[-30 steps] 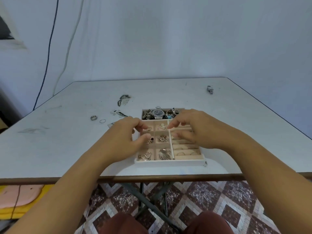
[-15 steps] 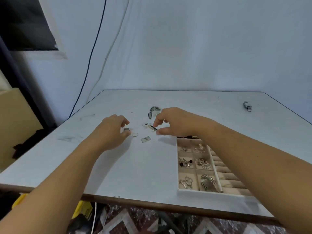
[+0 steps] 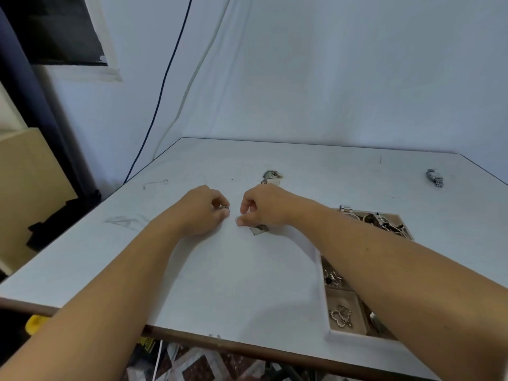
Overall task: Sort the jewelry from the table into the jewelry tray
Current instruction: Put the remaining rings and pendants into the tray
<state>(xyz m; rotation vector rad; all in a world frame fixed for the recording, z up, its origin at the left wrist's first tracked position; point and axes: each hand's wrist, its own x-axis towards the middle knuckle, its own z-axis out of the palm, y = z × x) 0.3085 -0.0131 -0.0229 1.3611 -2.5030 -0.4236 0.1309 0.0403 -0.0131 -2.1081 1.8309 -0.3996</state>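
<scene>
Left hand (image 3: pixel 202 213) pinches chunky ring (image 3: pixel 224 207); right hand (image 3: pixel 265 206) pinches thin ring (image 3: pixel 237 219) on worktop (image 3: pixel 233 270). Light, stiff, slippery: grip band edges.

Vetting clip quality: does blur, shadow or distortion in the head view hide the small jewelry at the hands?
Head view: even light, no glare; faint forearm shadows on the table; wide-angle stretch at the edges; slightly soft: the ring in the left hand reads, the thin ring at the right hand barely.
</scene>
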